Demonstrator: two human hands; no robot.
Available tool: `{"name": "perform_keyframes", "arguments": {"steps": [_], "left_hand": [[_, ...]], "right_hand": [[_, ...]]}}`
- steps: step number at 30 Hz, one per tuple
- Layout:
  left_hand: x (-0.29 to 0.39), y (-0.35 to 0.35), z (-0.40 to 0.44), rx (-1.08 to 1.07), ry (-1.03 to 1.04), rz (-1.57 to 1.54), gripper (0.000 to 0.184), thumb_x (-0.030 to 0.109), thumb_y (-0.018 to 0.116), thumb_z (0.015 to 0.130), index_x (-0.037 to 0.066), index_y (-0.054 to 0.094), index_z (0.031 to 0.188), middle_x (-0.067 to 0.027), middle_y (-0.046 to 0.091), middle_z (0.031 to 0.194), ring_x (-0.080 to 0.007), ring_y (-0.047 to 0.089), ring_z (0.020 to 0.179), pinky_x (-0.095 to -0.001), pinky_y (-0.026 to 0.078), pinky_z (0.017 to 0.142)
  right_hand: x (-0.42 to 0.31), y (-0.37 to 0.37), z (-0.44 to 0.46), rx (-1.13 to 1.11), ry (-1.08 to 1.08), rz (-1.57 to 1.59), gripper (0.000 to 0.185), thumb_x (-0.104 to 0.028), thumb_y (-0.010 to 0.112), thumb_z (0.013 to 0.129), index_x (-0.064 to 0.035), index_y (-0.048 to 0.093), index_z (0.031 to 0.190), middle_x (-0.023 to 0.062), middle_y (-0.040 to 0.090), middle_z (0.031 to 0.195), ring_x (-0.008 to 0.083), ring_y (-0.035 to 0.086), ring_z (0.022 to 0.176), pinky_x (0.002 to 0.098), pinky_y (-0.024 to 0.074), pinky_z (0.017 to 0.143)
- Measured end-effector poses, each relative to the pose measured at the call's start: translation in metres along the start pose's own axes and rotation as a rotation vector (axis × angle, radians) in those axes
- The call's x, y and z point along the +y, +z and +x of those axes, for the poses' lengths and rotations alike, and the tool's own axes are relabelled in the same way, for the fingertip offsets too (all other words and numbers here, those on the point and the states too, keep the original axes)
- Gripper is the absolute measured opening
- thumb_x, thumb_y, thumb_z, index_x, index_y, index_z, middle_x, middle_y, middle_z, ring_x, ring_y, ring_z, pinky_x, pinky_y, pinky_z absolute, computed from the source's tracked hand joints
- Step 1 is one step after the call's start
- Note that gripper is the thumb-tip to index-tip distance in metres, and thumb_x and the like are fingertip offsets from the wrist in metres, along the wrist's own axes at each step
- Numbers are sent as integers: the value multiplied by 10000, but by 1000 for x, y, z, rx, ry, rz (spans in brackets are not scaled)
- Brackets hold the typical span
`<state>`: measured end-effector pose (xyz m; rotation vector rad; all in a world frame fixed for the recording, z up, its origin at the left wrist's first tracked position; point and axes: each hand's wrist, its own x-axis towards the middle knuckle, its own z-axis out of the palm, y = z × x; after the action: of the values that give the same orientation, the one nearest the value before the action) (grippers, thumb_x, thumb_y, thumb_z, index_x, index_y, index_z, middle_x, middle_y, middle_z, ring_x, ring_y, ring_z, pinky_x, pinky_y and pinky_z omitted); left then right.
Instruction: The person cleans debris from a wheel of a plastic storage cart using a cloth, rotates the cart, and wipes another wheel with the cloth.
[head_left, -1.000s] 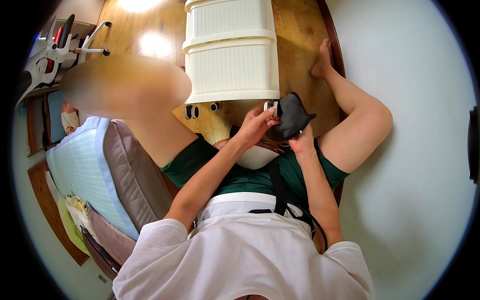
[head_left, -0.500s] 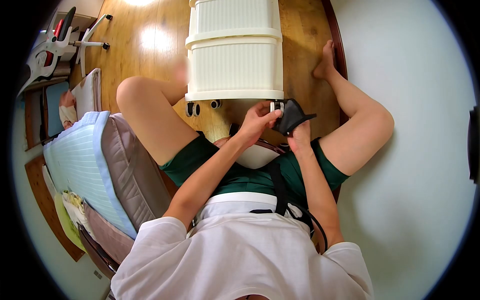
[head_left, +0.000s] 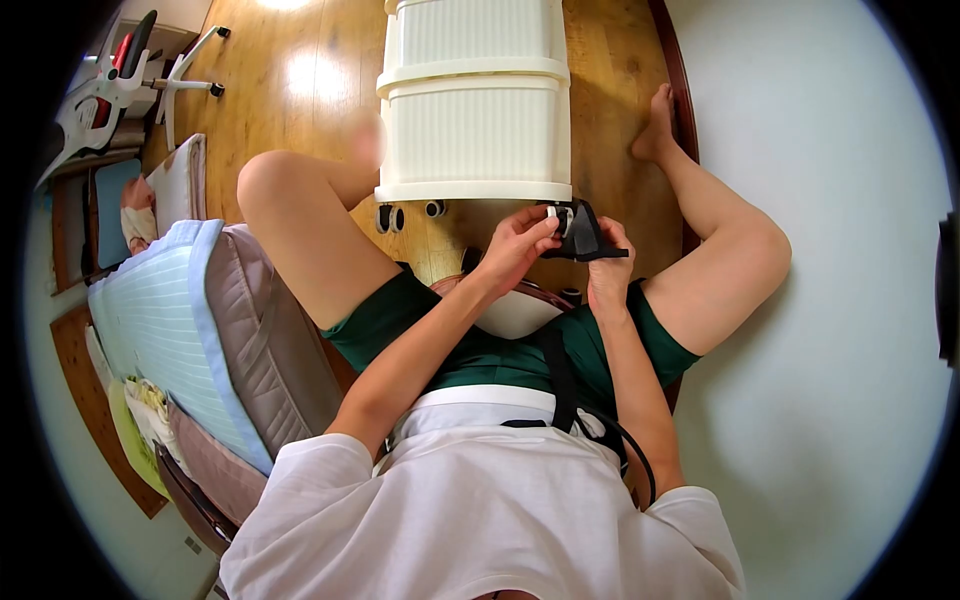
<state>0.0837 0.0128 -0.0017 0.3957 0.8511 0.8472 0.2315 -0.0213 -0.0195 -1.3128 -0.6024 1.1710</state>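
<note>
A cream stacked storage unit (head_left: 475,135) stands or lies ahead of me, with black and white casters (head_left: 390,218) along its near edge. My left hand (head_left: 520,243) is closed on the white and black caster (head_left: 560,217) near the unit's right corner, thumb on its side. My right hand (head_left: 610,262) grips a black cloth (head_left: 583,238), which lies against the right side of that caster. The fingers of my right hand are partly hidden behind the cloth.
My bent legs lie to either side of the unit on the wooden floor (head_left: 310,110). A mattress with a blue striped cover (head_left: 155,295) is at the left, below a white chair base (head_left: 180,85). A pale wall (head_left: 810,330) bounds the right.
The black cloth has gone from spread upward to folded lower beside the caster. My right hand has risen slightly. In the view, the storage unit has shifted a little right.
</note>
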Motion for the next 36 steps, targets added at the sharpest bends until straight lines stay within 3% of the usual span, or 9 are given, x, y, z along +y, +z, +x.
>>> {"name": "perform_keyframes", "arguments": {"steps": [4,7,11,14,16,25,31,34,36], "left_hand": [[0,0,0,-10,-13,-18,358,141,596,904,-75,505,1175,-89,599,1059,-108,584,843,-252,495,784],[-1,0,1,-21,-9,-40,381,149,606,902,-80,500,1187,-80,604,1038,-90,584,805,-238,496,770],[-1,3,0,-15,2,-35,362,150,595,910,-78,510,1178,-78,613,1018,-90,583,803,-236,494,764],[-2,-1,0,-38,-1,-4,301,159,570,921,-34,547,1151,-79,612,1079,-132,579,940,-273,481,821],[-2,1,-1,-27,8,-22,326,171,573,923,-59,532,1151,-77,611,1029,-109,580,856,-251,487,789],[2,0,5,-107,-76,-34,260,221,517,949,-11,561,1057,-40,584,913,-113,518,784,-268,435,748],[1,2,6,-101,-62,36,243,218,501,956,-5,564,1028,-42,578,908,-117,516,779,-272,431,744],[-1,3,5,-89,-15,123,247,225,499,960,-8,561,1018,-41,571,881,-117,518,761,-273,436,736],[-1,2,5,-87,4,166,255,233,496,962,-8,561,1013,-38,567,862,-116,519,753,-273,439,733]], "right_hand": [[-4,1,0,44,-8,-145,143,42,683,732,-3,615,850,-5,515,921,97,508,802,218,411,728],[-14,2,-1,6,144,-62,131,36,681,728,-5,590,813,-11,506,862,94,498,774,224,406,687],[-2,-2,2,9,-10,-165,134,37,672,727,-2,564,796,-10,482,791,91,481,753,226,395,655],[-6,2,1,18,-36,-173,131,30,669,731,4,569,811,-2,478,776,93,478,751,225,394,657],[-7,4,1,23,-41,-163,123,18,666,739,11,575,822,1,481,771,96,479,749,225,394,657],[-14,12,-8,-25,134,175,219,-240,601,911,-26,617,953,-8,581,827,69,495,691,218,418,637],[-14,14,0,-48,222,112,221,-212,599,903,-39,590,1040,-2,584,815,70,527,702,230,450,582],[-12,11,6,-148,275,11,201,-235,540,930,-76,583,1046,6,591,853,99,564,722,254,474,621],[-19,11,8,-219,354,122,177,-191,544,917,-74,575,1047,14,593,847,110,572,721,258,471,611]]}}
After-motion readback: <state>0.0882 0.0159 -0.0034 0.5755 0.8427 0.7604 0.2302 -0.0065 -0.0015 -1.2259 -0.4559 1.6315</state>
